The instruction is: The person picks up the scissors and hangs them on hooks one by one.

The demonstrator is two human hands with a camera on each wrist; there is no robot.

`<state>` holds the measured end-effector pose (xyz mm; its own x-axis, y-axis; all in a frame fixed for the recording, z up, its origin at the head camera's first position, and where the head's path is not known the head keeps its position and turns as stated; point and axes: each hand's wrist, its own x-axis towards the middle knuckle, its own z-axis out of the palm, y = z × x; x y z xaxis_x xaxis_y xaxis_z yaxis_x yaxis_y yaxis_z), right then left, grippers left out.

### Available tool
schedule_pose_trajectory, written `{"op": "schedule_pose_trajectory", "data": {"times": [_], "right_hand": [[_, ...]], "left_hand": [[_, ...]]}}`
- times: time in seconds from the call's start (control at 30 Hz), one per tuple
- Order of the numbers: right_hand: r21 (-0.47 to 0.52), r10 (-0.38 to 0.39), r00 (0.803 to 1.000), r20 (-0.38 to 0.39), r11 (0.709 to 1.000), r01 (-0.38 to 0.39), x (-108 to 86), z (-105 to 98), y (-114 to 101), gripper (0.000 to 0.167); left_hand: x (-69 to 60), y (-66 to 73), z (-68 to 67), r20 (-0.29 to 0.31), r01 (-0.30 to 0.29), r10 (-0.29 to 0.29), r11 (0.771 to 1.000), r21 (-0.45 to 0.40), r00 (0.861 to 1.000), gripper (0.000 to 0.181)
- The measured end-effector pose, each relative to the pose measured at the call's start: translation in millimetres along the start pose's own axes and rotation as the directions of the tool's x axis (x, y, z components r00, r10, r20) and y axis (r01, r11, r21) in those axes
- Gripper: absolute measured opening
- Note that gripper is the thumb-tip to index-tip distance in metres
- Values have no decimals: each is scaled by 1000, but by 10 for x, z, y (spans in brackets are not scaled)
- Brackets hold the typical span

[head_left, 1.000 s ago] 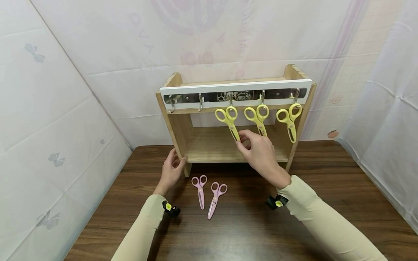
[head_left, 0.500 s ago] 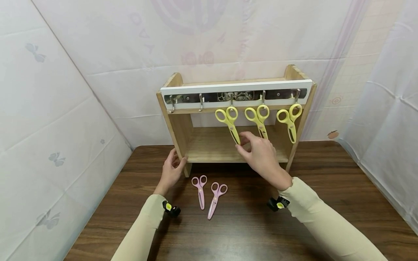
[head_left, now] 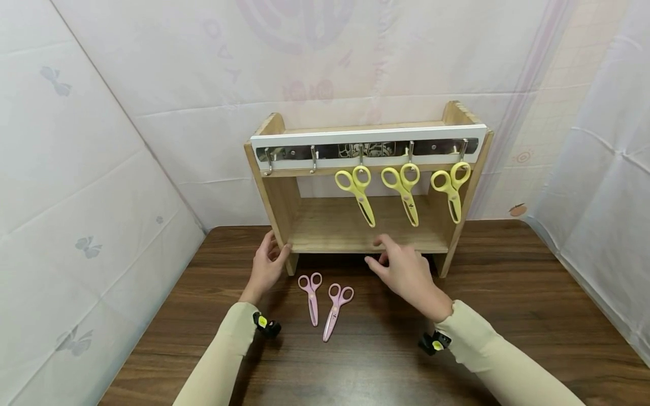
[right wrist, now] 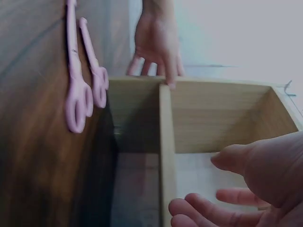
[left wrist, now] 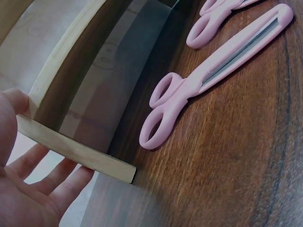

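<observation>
My left hand (head_left: pixel 265 268) grips the lower left side panel of the small wooden shelf (head_left: pixel 330 225). In the left wrist view, the thumb lies on the front edge and the fingers (left wrist: pixel 71 184) on the outer side. My right hand (head_left: pixel 408 273) holds nothing; it hovers before the lower shelf board, thumb and fingers apart. Three yellow scissors hang by a handle loop, blades down: the left pair (head_left: pixel 358 192), the middle pair (head_left: pixel 404 189) and the right pair (head_left: pixel 452 189). Two pink scissors lie on the table, one pair (head_left: pixel 311 296) left of the other pair (head_left: pixel 335 310).
A metal hook rail (head_left: pixel 325 151) on a white board spans the shelf's front. Its two left hooks, including the far left hook (head_left: pixel 267 163), hold nothing. The dark wooden table (head_left: pixel 386 361) meets pale patterned sheets (head_left: pixel 152 73) behind and at both sides.
My right hand has let go of the left yellow scissors' blade tip and moved down, away from them. The scissors stay hanging in place. My left hand has not moved.
</observation>
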<state>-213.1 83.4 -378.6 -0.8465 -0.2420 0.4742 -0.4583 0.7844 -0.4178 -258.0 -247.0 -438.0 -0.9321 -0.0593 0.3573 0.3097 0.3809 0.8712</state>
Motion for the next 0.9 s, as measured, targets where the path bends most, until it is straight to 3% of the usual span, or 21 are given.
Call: {"op": "schedule_pose_trajectory", "data": {"times": [0.1,0.3,0.7,0.8,0.9], "right_hand": [[-13,-21,998,60,1000,22,-62,99,-34,31],[3,-135,981,141,991,136,-170,278,-139,37],[15,-252,909,331,965,262,-355,566,-375,35],[24,-257,895,364,964,266,-370,618,-434,38],[13,-256,887,384,962,273,-384,661,-486,41]], "left_hand": [[-6,5,-10,6,18,-18,1000,-5,1000,52],[0,-8,-14,11,15,-15,1000,-16,1000,53],[12,-4,-3,13,15,-15,1000,-11,1000,54],[-5,47,-2,16,20,-19,1000,-22,1000,55],[-50,192,-17,19,14,-14,1000,-22,1000,55]]}}
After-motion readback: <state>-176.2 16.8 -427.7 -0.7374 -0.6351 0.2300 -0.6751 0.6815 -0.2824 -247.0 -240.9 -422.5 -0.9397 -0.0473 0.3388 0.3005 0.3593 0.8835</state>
